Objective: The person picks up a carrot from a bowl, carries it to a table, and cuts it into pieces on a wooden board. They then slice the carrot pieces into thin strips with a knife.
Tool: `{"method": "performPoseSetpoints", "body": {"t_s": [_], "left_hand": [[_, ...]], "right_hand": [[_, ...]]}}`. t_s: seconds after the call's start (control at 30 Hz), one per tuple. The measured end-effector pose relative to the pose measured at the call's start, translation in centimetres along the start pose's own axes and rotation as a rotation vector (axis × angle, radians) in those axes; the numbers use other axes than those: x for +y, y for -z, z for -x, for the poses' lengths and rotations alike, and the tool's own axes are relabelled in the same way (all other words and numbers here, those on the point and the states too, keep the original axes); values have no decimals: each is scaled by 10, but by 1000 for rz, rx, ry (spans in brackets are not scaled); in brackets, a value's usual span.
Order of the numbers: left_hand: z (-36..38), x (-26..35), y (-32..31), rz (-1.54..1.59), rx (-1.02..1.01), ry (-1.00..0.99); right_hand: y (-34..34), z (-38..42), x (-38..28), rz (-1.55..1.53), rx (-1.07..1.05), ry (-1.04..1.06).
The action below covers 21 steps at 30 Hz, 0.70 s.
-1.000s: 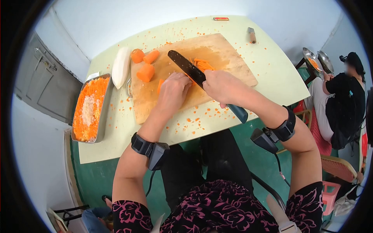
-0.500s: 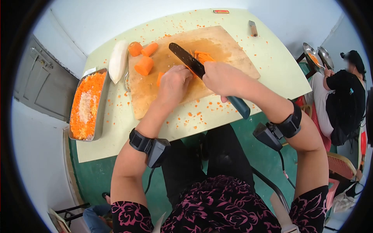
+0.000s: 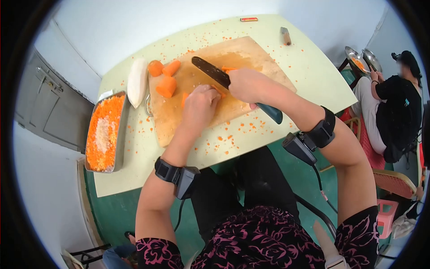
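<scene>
On the wooden cutting board (image 3: 177, 117), my left hand (image 3: 200, 105) is closed with curled fingers over a piece of carrot (image 3: 184, 99), mostly hidden beneath it. My right hand (image 3: 251, 86) grips a knife (image 3: 210, 72) with a dark blade and a blue-green handle. The blade lies beside my left fingers, its tip pointing to the far left. A few cut carrot strips (image 3: 228, 69) show past the blade, partly covered by my right hand. Several larger carrot chunks (image 3: 166, 86) sit at the board's left side.
A peeled white radish (image 3: 136, 83) lies left of the board. Beside it stands a metal tray (image 3: 120, 134) of chopped orange and pale bits. A peeler-like tool (image 3: 285, 36) and a small red item (image 3: 249, 19) are at the back. Another person (image 3: 398, 103) sits at right near metal pans (image 3: 358, 62).
The view has shifted slightly, so the board and table appear lower. My right hand and the knife handle have moved up over the board, covering more of the carrot strips. My left hand stays put.
</scene>
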<state>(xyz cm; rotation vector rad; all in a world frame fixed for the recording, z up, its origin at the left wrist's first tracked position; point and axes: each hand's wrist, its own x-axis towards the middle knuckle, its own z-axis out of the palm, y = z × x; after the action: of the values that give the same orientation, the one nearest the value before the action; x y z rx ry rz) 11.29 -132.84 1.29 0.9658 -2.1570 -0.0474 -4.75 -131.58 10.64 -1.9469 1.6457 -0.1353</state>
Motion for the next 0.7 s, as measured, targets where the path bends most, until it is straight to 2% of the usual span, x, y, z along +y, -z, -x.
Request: {"method": "performPoseSetpoints", "body": {"t_s": [0.13,0.7], "left_hand": [[1,-1,-1,-19,1,-6],[-1,3,2,-8,16,-27]], "right_hand": [[5,7,7,-59,36,28],[-10,30,-4,21,10,38]]}}
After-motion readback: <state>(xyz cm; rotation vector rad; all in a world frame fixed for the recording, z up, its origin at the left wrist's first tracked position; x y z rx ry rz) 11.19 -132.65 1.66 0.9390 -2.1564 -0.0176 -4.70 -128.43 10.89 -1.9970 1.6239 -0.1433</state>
